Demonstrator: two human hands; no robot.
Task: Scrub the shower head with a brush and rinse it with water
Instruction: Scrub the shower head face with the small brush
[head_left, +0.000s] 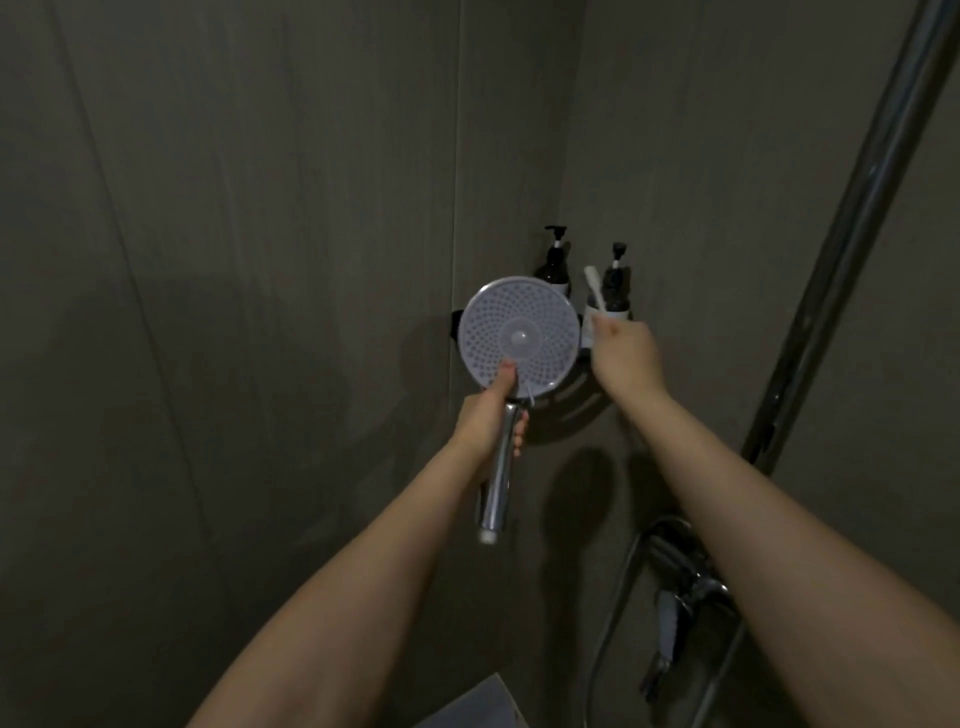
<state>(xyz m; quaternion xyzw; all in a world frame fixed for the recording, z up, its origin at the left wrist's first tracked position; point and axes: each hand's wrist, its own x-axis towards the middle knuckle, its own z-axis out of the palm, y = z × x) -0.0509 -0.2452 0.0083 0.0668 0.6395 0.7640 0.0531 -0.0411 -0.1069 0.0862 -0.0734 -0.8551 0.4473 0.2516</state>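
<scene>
Left hand grips the shower head by its chrome handle; likely rigid, slippery when wet. Right hand pinches the brush just beside the head.

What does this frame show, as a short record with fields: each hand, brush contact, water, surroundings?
left hand: left hand grips the chrome handle of the shower head, thumb on the face, face toward the camera
right hand: right hand holds a white brush, tip pointing up
brush contact: none; brush is to the right of the shower head, apart from it
water: none visible
surroundings: two dark pump bottles on a corner shelf; faucet lower right; dim light
</scene>
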